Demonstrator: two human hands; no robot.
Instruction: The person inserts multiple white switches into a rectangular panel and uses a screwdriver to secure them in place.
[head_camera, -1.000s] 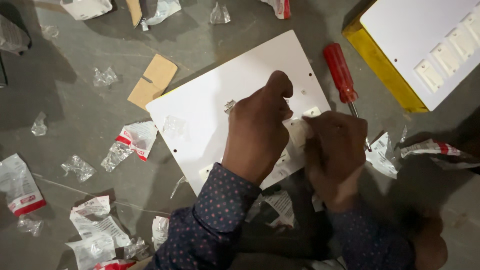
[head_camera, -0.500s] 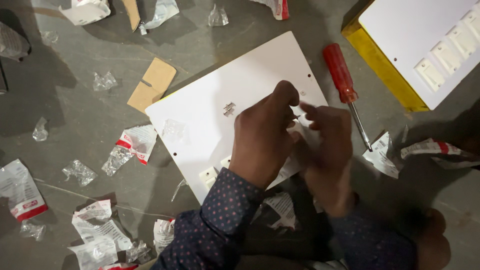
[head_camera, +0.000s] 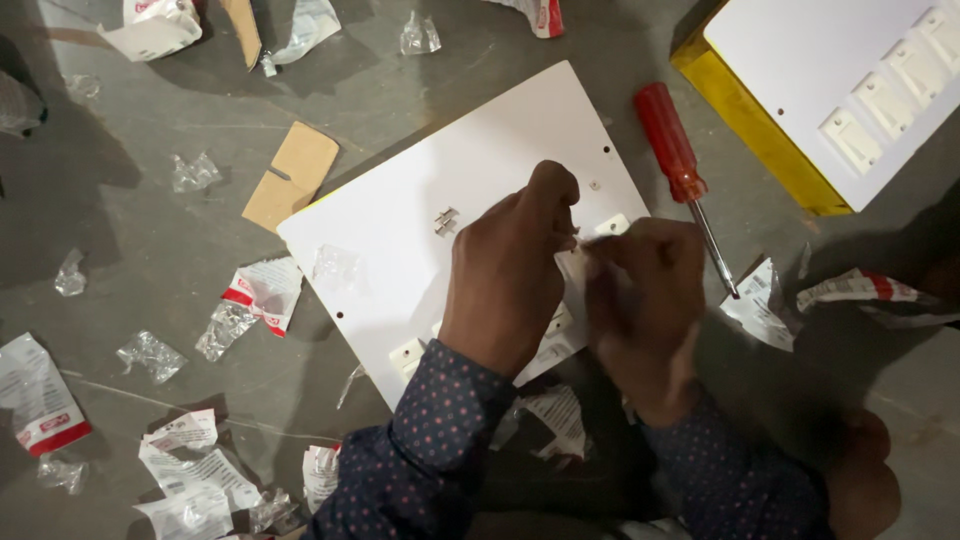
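A white rectangular panel (head_camera: 420, 230) lies tilted on the grey floor, with small cut-outs and a tiny metal clip (head_camera: 446, 220) on it. My left hand (head_camera: 510, 275) hovers over the panel's right part, fingers curled. Close beside it, my right hand (head_camera: 645, 300) pinches a small white piece between the fingertips of both hands; the piece is mostly hidden and blurred. A red-handled screwdriver (head_camera: 672, 150) lies just right of the panel, beyond my right hand.
A second white switch panel on a yellow box (head_camera: 760, 140) sits at the top right. A cardboard scrap (head_camera: 292, 172) lies left of the panel. Several torn plastic and paper wrappers (head_camera: 262, 292) are strewn over the floor.
Both hands have lifted slightly off the panel and drawn together, fingertips meeting over a small white piece. The view has shifted a little; the panel and screwdriver stay put.
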